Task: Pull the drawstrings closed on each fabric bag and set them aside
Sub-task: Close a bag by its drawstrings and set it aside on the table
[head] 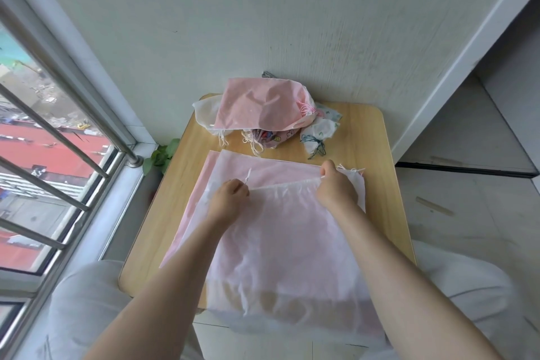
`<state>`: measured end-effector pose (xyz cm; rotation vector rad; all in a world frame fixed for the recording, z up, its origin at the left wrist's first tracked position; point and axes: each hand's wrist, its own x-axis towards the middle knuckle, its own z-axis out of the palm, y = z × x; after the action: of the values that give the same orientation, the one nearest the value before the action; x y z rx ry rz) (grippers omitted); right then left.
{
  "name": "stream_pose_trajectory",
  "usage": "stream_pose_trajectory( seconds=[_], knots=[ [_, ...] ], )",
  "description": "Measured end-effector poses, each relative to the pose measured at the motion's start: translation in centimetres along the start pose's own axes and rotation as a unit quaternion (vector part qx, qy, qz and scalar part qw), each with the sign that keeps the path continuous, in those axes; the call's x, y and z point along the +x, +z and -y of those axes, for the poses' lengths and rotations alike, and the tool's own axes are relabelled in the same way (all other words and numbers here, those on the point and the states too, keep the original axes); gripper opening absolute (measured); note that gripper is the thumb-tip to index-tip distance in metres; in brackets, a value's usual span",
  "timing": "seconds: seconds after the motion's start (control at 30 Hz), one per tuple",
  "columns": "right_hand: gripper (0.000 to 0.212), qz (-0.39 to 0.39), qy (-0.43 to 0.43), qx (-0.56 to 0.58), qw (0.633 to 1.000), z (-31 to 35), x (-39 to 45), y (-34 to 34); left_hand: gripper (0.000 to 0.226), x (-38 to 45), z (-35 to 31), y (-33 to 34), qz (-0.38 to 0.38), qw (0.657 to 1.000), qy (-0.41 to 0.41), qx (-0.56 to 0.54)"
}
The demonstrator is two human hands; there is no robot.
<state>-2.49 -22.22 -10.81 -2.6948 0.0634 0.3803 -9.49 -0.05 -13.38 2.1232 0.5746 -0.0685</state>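
Note:
A sheer white fabric bag (280, 248) lies flat on the small wooden table (377, 149), draped over a pink bag (198, 193) beneath it. Its top hem is gathered into pleats between my hands. My left hand (228, 199) pinches the white drawstring (254, 187) at the hem's left end. My right hand (336, 184) grips the cord at the hem's right end, where frayed string ends stick out. The cord runs taut between both hands.
At the table's far edge sits a heap of cinched bags: a pink one (260, 105) on top, a printed one (268, 137) and a white one with blue-green strings (318, 131). A wall stands behind, a barred window (52, 137) to the left, a green plant leaf (162, 155) beside the table.

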Motion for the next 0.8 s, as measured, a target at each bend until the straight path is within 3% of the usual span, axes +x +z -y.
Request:
stream_pose_trajectory(
  seconds=[0.17, 0.33, 0.57, 0.63, 0.73, 0.8],
  knots=[
    [0.041, 0.034, 0.007, -0.006, 0.999, -0.3, -0.7, 0.9, 0.021, -0.1, -0.4, -0.5, 0.014, 0.997, -0.033, -0.072],
    [0.03, 0.052, 0.056, -0.003, 0.997, -0.7, -0.2, 0.7, 0.021, -0.2, -0.3, -0.8, 0.016, 0.992, -0.042, -0.114],
    [0.019, -0.057, -0.004, 0.1, 0.993, -0.3, -0.5, -0.4, 0.022, 0.3, 0.2, -0.9, 0.006, 0.985, -0.048, -0.163],
    [0.017, -0.081, 0.006, 0.221, 0.972, -0.1, -0.5, -0.3, 0.022, 0.3, 0.2, -0.8, -0.002, 0.984, -0.05, -0.17],
    [0.018, -0.085, 0.064, 0.458, 0.882, 0.3, -1.2, -0.9, 0.023, 0.6, 0.0, -0.5, -0.026, 0.982, -0.067, -0.176],
    [0.021, -0.07, 0.098, 0.52, 0.846, 0.3, -1.2, -0.9, 0.022, 0.8, -0.3, -0.4, -0.05, 0.989, -0.08, -0.115]
  ],
)
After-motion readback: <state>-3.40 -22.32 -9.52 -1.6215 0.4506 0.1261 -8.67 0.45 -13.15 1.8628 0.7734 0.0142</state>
